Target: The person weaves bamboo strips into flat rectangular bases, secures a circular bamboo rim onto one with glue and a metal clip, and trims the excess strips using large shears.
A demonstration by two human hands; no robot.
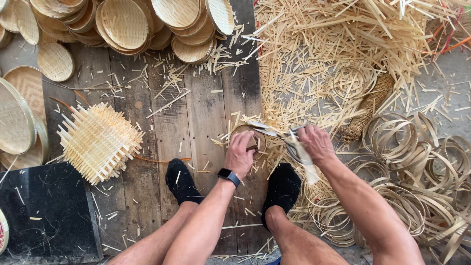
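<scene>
1. Here, the left hand (239,154) is closed over the near rim of a small round woven tray (248,139), pinning it to the wooden boards (206,108) just ahead of the person's feet; a dark watch (228,176) sits on that wrist.
2. The right hand (317,142) is clamped on the handles of a pair of scissors (274,132), whose blades point left and reach over the tray's far edge.
3. Two black socks (181,181) rest on the boards on either side of the left forearm.
4. A square, untrimmed woven mat (99,141) lies to the left, well apart from the hands.
5. Finished round trays (125,22) are stacked along the top.
6. Loose bamboo offcuts (338,49) are heaped at upper right, and coiled bamboo hoops (422,167) lie right of the right arm.
</scene>
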